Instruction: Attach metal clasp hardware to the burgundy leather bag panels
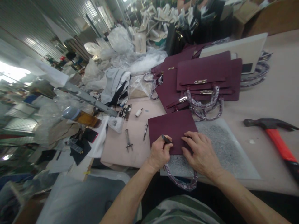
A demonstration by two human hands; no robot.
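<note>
In front of me a burgundy leather bag piece (171, 126) lies flat, its near part over a pale speckled slab (224, 149). My left hand (160, 152) is closed around a short dark pen-like tool (166, 139), held over the near left part of the leather; its tip is hidden by the fingers. My right hand (202, 152) rests with spread fingers on the right side of the piece, gripping nothing. A plastic-wrapped bag handle (182, 183) loops out below, toward my body.
Burgundy handbags (205, 68) with wrapped handles are stacked beyond. A red-handled hammer (277, 140) lies at the right. Leftward are a caliper-like metal tool (128, 141), a thin pen-like tool (145, 132), a small white bottle (138, 112) and a jar of amber liquid (81, 117).
</note>
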